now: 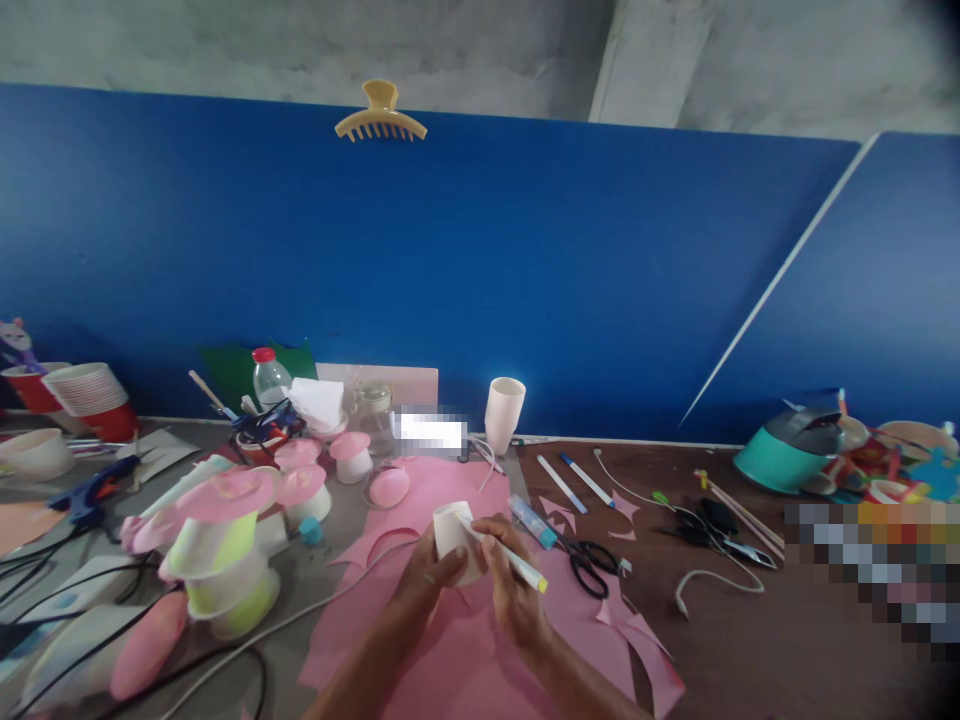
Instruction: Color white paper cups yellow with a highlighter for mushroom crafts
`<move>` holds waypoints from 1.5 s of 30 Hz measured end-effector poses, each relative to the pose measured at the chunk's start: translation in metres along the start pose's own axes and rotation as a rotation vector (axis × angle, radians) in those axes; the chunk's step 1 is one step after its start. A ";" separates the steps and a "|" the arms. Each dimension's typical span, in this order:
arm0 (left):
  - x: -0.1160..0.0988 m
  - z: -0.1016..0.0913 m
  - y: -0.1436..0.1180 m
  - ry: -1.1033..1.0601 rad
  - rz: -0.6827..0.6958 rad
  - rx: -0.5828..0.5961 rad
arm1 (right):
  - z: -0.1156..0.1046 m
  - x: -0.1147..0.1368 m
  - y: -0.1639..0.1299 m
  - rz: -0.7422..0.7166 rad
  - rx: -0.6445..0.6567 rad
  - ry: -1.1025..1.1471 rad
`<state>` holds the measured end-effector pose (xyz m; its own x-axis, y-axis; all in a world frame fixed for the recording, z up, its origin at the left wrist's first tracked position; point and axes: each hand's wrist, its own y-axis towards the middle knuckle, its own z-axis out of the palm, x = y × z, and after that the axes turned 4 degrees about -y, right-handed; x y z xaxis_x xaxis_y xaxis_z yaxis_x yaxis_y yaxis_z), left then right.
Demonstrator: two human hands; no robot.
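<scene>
My left hand (427, 575) is closed around a white paper cup (452, 535), tilted on its side above the pink paper (405, 660). In my right hand (514, 590) is a white marker (525, 568) with a yellow end, its other end at the cup's surface. Whether the tip touches the cup I cannot tell. Black-handled scissors (592, 570) and a clear tube with a blue cap (532, 522) lie just right of my right hand. Pink paper scraps (559, 515) are scattered around them.
A stack of white cups (504, 410) stands by the blue partition (525, 250). Two markers (586, 480) lie near it. At left are pink-topped cups (351, 455), a glue gun (94, 490) and cables (300, 610); at right, a teal container (780, 460) and pliers (750, 553).
</scene>
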<state>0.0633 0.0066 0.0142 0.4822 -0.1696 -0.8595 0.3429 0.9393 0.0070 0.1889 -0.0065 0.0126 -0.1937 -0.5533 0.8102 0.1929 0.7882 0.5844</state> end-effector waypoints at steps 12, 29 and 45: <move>0.000 -0.001 0.000 0.032 0.002 -0.042 | 0.001 0.003 0.000 -0.069 0.068 0.013; 0.003 -0.003 0.001 0.012 0.013 -0.002 | -0.001 -0.003 -0.001 -0.005 0.010 -0.007; 0.008 -0.007 0.002 -0.014 0.048 0.058 | 0.002 -0.004 0.003 0.175 -0.107 0.055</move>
<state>0.0621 0.0092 0.0031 0.5102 -0.1290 -0.8504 0.3652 0.9276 0.0784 0.1881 -0.0012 0.0110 -0.0961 -0.4264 0.8994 0.3210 0.8420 0.4335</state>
